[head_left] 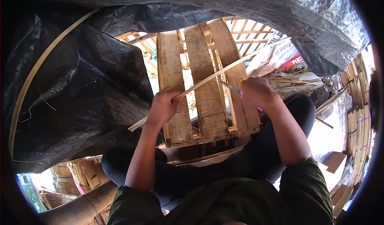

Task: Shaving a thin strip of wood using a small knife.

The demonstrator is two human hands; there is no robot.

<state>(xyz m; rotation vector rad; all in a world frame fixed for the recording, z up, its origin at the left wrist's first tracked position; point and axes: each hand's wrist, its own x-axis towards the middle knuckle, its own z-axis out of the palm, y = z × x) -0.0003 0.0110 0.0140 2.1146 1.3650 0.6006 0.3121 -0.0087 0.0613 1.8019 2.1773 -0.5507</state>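
My left hand is closed round a long, pale bamboo strip. The strip slants up from beside my left wrist toward the far right, crossing above a low table of wooden planks. In my right fist I grip a knife, its narrow blade pointing left toward the planks, a little below the strip. Blade and strip look apart. Most of the knife's handle is hidden by my fingers; a bit of pink shows there.
Black plastic sheeting covers the left side and hangs overhead. A curved bamboo strip lies against it. At the right stand bundled bamboo slats, with a printed white sack beyond the planks. A thick bamboo pole lies at lower left near woven baskets.
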